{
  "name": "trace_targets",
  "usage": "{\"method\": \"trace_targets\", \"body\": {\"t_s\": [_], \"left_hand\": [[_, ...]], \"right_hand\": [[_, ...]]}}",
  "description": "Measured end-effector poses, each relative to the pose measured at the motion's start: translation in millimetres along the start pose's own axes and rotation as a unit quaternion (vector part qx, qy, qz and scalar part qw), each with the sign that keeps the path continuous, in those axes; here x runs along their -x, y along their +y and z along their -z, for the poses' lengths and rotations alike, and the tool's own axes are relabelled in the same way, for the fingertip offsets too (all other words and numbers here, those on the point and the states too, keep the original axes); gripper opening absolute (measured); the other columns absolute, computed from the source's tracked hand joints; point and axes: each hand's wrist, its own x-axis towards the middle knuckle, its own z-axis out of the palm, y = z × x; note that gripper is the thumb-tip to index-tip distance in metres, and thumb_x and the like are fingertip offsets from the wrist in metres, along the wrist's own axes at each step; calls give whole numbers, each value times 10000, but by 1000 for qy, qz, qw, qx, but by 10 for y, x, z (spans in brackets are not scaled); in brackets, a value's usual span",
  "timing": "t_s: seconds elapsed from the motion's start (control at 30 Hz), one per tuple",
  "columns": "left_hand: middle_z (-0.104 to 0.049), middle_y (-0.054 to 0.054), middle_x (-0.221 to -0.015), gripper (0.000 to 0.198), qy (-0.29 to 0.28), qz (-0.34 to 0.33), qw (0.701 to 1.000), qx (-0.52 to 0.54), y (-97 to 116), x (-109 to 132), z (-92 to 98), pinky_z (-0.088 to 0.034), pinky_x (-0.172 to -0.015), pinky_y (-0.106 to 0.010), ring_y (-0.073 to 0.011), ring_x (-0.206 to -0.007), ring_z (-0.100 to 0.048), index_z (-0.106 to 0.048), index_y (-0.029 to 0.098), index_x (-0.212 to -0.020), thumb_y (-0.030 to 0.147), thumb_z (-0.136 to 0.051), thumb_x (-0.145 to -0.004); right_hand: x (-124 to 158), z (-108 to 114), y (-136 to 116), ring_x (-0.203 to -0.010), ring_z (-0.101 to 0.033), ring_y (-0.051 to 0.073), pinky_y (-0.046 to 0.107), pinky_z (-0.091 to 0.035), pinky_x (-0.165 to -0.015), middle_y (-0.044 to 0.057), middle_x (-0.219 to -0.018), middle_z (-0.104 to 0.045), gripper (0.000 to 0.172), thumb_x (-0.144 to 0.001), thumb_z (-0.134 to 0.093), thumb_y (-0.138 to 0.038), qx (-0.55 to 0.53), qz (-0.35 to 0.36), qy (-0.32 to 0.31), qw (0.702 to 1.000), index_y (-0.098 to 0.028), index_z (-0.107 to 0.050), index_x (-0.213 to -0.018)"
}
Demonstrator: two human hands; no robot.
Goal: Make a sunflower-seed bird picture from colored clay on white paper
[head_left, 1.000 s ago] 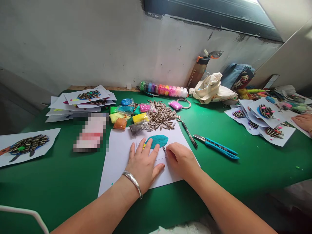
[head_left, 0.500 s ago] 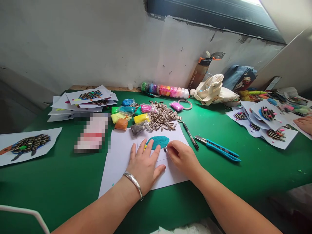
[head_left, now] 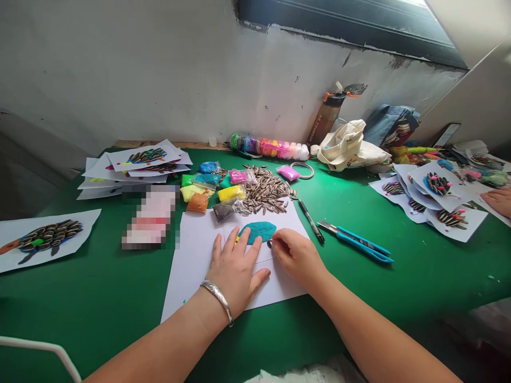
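My left hand lies flat, fingers spread, on a white sheet of paper on the green table, its fingertips at the edge of a flattened teal clay shape. A silver bracelet sits on that wrist. My right hand is closed in a pinch on a sunflower seed held at the right lower edge of the teal clay. A heap of striped sunflower seeds lies just behind the paper.
Small bags of coloured clay sit left of the seeds, clay tubs by the wall. A black pen and blue utility knives lie to the right. Finished seed pictures lie left and right. Another person's hand rests far right.
My right hand has edged slightly up and left, bringing the seed closer to the teal clay. The left hand has stayed flat in place.
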Motion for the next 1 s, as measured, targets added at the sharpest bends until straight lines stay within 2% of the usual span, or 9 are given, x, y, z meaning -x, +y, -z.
{"method": "trace_targets", "body": {"t_s": [0.27,0.5,0.77,0.87,1.0], "left_hand": [[-396,-124,-1480,556,1,-2,1000,-1,-1,-1,-3,-188,-1092,-634,-351,-1391,-266,-466,241,-1374,527,-445,-898],[-397,-120,-1480,554,-4,-1,1000,-7,0,-3,6,-190,-1093,-634,-348,-1390,-272,-462,245,-1377,528,-436,-902],[-390,-126,-1483,568,-5,-2,1000,-13,4,-2,5,-189,-1093,-634,-350,-1391,-270,-458,237,-1382,536,-433,-900],[-392,-125,-1482,560,-8,-2,1000,-14,9,-2,6,-188,-1094,-634,-350,-1391,-269,-460,241,-1381,529,-436,-901],[-387,-124,-1485,562,-10,-2,1000,-14,12,-10,8,-184,-1095,-633,-351,-1392,-267,-460,240,-1381,530,-436,-901]], "right_hand": [[13,22,-6,-654,-531,136,242,-404,-633,9,-740,-614,134,-878,-464,-195,-18,15,-8,1000,-201,-582,-814],[4,0,-67,-619,-492,135,251,-361,-611,-6,-664,-560,150,-857,-475,-204,45,-9,-11,999,-198,-553,-729],[-15,16,-22,-593,-494,122,227,-361,-577,-44,-644,-556,90,-851,-490,-255,-78,-85,-31,993,-230,-570,-818],[-23,8,-46,-602,-500,123,226,-362,-582,-42,-654,-565,101,-851,-487,-258,-84,-78,-46,992,-233,-578,-813],[-27,-6,-69,-583,-482,123,228,-355,-569,-38,-638,-552,109,-849,-484,-258,-65,-83,-35,994,-229,-575,-797]]}}
